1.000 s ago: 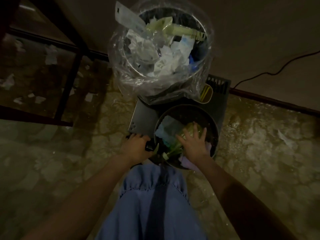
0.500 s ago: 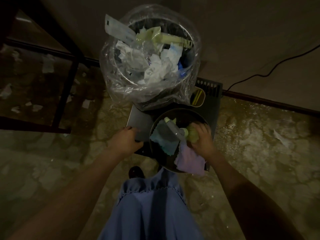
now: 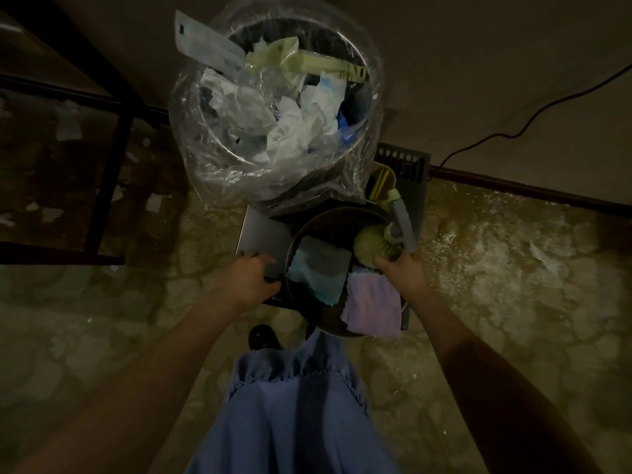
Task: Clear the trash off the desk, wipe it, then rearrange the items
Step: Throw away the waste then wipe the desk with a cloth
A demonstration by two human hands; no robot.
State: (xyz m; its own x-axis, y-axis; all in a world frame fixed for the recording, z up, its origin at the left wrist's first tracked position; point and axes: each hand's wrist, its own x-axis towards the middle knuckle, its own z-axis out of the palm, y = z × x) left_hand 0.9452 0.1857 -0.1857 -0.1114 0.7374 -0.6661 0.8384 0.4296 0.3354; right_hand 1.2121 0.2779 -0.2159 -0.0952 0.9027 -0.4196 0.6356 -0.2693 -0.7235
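The view looks straight down in dim light at a patterned floor [image 3: 478, 302]; a bin [image 3: 273, 107] lined with a clear bag stands against the wall, heaped with crumpled paper, plastic wrappers and a pale green strip; just in front of it sits a dark round bowl [image 3: 307, 230], resting on a flat grey slab [image 3: 263, 234] and a dark slotted tray [image 3: 407, 162].

The left hand [image 3: 251, 280] grips the slab's near edge beside the bowl's left rim, fingers curled over it; the right hand [image 3: 400, 268] is closed round the lower part of a spray bottle [image 3: 398, 217] at the bowl's right rim, and the bottle tilts up and away over the rim, its pale green cap near the tray; whether the fingers also hold the green sponge [image 3: 367, 246] just left of them cannot be told.

Inside the bowl a blue cloth [image 3: 318, 268] lies towards the left; a lilac cloth [image 3: 372, 306] hangs over the near right rim.

A blue skirt [image 3: 294, 415] fills the bottom centre, with a dark shoe [image 3: 261, 336] at its top edge; a black frame [image 3: 109, 186] stands at left over scattered paper scraps; a black cable [image 3: 533, 121] runs along the wall at right.
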